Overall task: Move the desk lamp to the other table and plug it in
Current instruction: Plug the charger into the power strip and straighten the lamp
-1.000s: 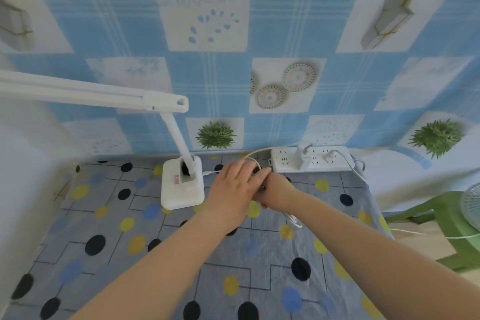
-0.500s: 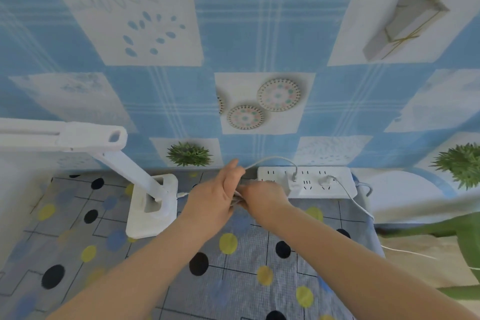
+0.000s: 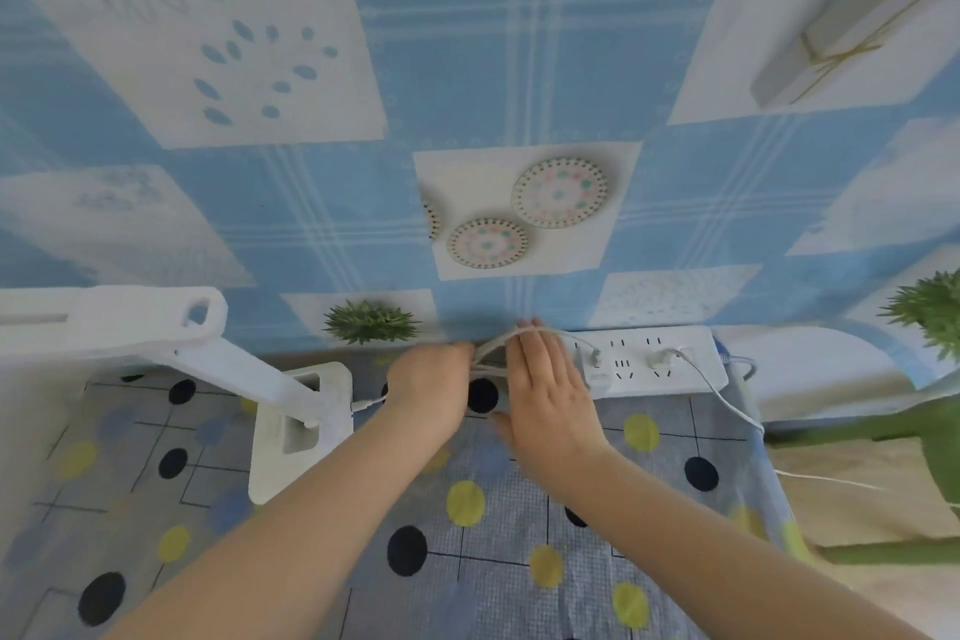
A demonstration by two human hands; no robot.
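Tidying slack: my left hand (image 3: 431,379) grips the limp lamp cord (image 3: 498,343), looped over my flat, open right hand (image 3: 545,379); the stiff desk lamp (image 3: 301,411) stands just left.

Tablecloth (image 3: 467,561): you look down on a grey cloth with black, yellow and blue dots and thin dark lines.
Wall covering (image 3: 467,68): behind the table you see blue plaid with white panels printed with plates, leaves and spiky green plants.
Green chair (image 3: 883,431): at your right edge, blurred, standing just beside the table on a pale floor.
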